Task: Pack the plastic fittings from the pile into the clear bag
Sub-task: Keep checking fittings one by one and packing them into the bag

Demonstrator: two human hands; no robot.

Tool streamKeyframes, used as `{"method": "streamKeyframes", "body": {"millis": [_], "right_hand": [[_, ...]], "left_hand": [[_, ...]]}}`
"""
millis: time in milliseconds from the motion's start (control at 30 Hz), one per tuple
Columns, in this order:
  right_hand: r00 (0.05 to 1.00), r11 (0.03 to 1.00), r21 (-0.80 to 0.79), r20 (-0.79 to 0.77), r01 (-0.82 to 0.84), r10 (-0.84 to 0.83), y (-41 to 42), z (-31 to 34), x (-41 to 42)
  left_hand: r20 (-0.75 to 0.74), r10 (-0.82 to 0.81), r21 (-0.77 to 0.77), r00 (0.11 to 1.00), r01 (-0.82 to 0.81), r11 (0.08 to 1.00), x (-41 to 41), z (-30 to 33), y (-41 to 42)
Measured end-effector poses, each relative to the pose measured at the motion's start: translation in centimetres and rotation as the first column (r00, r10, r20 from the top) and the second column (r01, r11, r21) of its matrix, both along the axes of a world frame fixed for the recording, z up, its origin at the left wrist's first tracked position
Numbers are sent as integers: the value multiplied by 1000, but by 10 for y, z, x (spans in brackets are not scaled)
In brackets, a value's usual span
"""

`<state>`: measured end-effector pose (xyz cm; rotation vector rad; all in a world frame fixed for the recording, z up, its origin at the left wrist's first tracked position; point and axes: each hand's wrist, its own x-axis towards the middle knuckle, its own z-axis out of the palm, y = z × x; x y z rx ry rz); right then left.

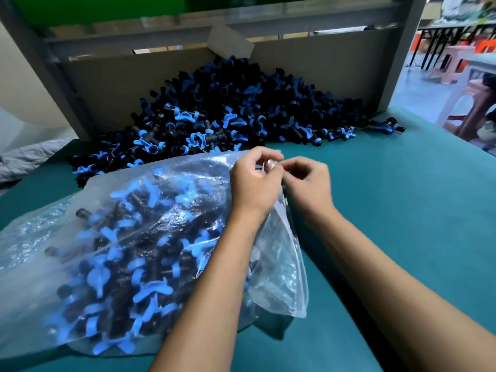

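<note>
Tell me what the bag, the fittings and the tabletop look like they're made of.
Clear bag: thin glossy plastic film, crinkled and see-through. Fittings in the pile: moulded plastic, matte black bodies with blue handles. Tabletop: smooth, dull teal, perhaps a rubbery mat or a painted top; the view cannot settle which.

The clear bag (112, 237) was cut off at the left edge. Its top corner was hidden by the left hand (255, 181) and right hand (308, 183).

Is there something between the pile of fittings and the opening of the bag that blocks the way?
Only the hands. The left hand and right hand pinch the bag at its mouth, which faces the bare table. The pile lies just behind the bag.
</note>
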<state>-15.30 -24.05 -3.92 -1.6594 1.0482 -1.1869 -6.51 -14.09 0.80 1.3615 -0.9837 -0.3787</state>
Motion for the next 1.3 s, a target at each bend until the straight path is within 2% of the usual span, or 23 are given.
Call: {"method": "streamKeyframes", "body": {"millis": [67,167,233,333,400,600,733,900,1033,1100,1233,1300], "right_hand": [[993,991,-56,6,118,-118,-6,4,-10],[949,968,-185,-235,169,-211,-27,14,-21],[853,967,-234,-479,102,-206,-53,20,-28],[625,971,-239,-758,2,-187,-88,19,-31],[549,976,-215,-818,-17,-171,-106,15,-32],[501,999,-41,-865,9,-40,-141,14,-26],[453,999,-48,-890,5,-45,-151,15,-27],[460,997,-81,-886,-10,-67,-148,16,-26],[604,985,-169,-782,30,-153,-131,21,-27],[695,969,-235,-685,74,-219,-118,17,-31],[843,951,-229,-451,206,-291,-85,3,-40],[916,942,-203,-250,266,-312,-68,-1,-43]], "left_hand": [[6,21,145,1000,-22,989,4,-16,-4],[42,48,292,998,-58,955,9,-30,-8],[57,58,305,997,-73,950,8,-31,-10],[83,62,321,995,-86,943,9,-29,-13],[79,61,332,995,-84,939,10,-30,-14],[35,74,337,997,-81,938,11,-30,-17],[35,70,343,997,-78,936,11,-30,-16],[40,57,337,998,-67,939,11,-31,-14],[32,54,332,998,-62,941,13,-32,-16],[25,55,327,998,-61,943,14,-33,-16],[2,66,320,998,-64,945,14,-34,-17],[-4,82,305,997,-77,949,15,-35,-17]]}}
